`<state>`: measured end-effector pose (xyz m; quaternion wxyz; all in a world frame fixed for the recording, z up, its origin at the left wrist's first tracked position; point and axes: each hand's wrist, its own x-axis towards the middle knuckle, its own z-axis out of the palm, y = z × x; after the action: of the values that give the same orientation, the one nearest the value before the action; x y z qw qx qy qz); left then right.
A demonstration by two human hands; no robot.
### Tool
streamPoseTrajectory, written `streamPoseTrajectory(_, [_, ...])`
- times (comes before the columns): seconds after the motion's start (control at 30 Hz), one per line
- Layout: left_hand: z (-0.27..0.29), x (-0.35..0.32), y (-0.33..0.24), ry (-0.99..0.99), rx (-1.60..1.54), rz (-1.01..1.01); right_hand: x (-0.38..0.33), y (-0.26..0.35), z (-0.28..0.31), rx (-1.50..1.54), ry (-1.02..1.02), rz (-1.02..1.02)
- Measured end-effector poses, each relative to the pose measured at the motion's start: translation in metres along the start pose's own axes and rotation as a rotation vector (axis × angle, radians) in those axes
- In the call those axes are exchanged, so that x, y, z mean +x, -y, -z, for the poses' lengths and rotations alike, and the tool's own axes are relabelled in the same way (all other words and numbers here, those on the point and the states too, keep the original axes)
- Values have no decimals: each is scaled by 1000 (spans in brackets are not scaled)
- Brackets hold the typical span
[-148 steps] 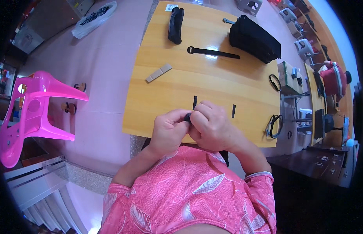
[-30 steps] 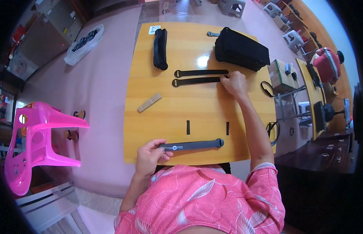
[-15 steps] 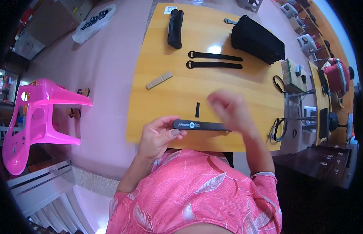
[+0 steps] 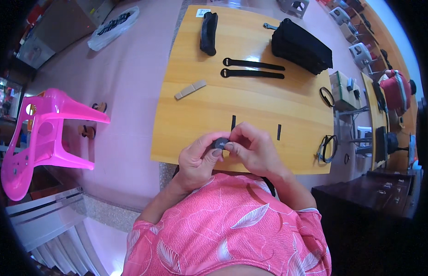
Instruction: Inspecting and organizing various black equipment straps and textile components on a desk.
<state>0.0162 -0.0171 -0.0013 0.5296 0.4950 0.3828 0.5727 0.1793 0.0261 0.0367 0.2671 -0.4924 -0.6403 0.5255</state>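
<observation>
In front of my body, above the table's near edge, both hands hold one black fabric strap (image 4: 220, 144). My left hand (image 4: 196, 158) pinches its rounded end between thumb and fingers. My right hand (image 4: 256, 149) is closed on the same strap from the other side, fingertips nearly meeting the left ones. Most of its length is hidden by the hands. Just beyond them lies a short black strip (image 4: 233, 121). A second short black strip (image 4: 279, 132) rests farther right. Two long black straps with slotted round ends, an upper strap (image 4: 255, 64) and a lower strap (image 4: 254, 74), lie side by side farther off.
The wooden table (image 4: 200, 124) also bears a beige folded strip (image 4: 190, 89), a black pouch (image 4: 208, 34), a large stack of black straps (image 4: 300, 46) and coiled dark cables (image 4: 326, 149) at the right edge. A pink stool (image 4: 50, 124) stands on the left.
My right hand has come left to meet my left hand at the strap, which no longer stretches out to the right. A second short black strip now shows on the table.
</observation>
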Motion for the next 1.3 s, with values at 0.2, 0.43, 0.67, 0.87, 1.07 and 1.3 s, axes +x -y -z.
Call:
streamPoseTrajectory(0.2, [-4, -2, 6, 64, 130, 38, -10, 12, 3, -202, -143, 313])
streamPoseTrajectory(0.43, [-10, -2, 1, 112, 330, -178, -7, 25, 29, -464, 88, 338])
streamPoseTrajectory(0.67, [-7, 0, -5, 183, 473, -301, -2, 34, 35, -499, 291, 348])
streamPoseTrajectory(0.87, [-5, 2, -6, 199, 499, -329, -1, 35, 30, -535, 314, 340])
streamPoseTrajectory(1.07, [-3, 5, -4, 185, 611, -431, 1, 28, 17, -526, 211, 333])
streamPoseTrajectory(1.3, [-3, 4, -6, 170, 445, -282, 6, 15, 13, -381, 106, 360])
